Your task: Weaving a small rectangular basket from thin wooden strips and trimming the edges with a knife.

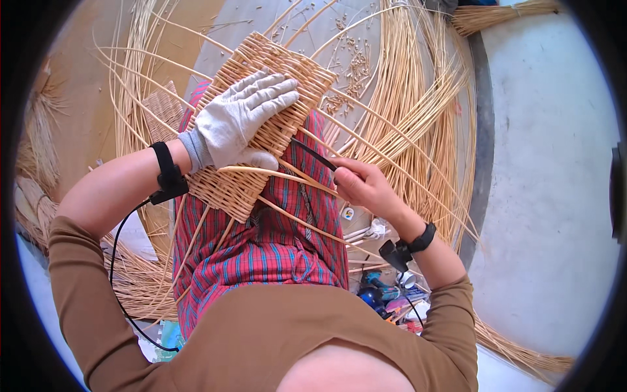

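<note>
A woven wicker panel (287,60) lies tilted across my lap, with long loose canes (385,127) sticking out from its edges. My left hand (243,121), in a white glove, rests on the weave with fingers stretched out flat and the thumb apart. My bare right hand (362,184) is closed around the handle of a thin dark metal tool (312,153). The tool's far end meets the panel's right edge, just right of my gloved hand. Whether its tip goes into the weave is hidden.
Long bundles of cane (405,78) lie on the floor at the right, and more cane (134,277) at the left. Short cane offcuts (356,65) are scattered ahead. Another small woven piece (163,111) is at the left. Assorted tools and packets (385,294) lie beside my right hip.
</note>
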Demonstrator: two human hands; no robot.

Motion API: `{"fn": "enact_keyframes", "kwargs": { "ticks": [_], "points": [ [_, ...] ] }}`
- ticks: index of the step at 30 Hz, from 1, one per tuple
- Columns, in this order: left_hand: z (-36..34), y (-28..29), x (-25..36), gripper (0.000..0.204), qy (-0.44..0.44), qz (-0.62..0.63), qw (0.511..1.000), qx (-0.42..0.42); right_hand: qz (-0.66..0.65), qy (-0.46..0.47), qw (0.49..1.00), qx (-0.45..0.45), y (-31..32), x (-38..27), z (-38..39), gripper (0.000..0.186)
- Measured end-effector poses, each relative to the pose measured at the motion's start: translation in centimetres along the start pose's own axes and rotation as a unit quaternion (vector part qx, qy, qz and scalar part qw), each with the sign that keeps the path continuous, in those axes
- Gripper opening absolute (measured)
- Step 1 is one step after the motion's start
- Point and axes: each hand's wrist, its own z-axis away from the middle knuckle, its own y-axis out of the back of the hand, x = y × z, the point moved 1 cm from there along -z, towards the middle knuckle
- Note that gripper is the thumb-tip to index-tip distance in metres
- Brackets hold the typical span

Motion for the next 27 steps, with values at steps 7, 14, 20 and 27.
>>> {"fn": "enact_keyframes", "kwargs": {
  "ticks": [7,14,20,27],
  "points": [
    [0.3,-0.1,-0.4,0.116,0.001,0.017,1.000,0.004,0.357,0.083,0.922,0.128,-4.1,-4.2,3.9,0.056],
    [0.4,0.1,-0.6,0.117,0.000,0.010,1.000,0.005,0.528,0.264,0.785,0.188,-1.4,-5.1,7.5,0.070],
    [0.2,0.0,-0.4,0.118,-0.001,0.011,1.000,-0.001,0.481,0.159,0.854,0.113,-0.1,-2.9,6.5,0.078],
    [0.1,-0.1,-0.4,0.123,-0.008,0.020,1.000,-0.017,0.426,0.263,0.848,0.175,0.0,-0.2,5.5,0.058]
  ]
}}
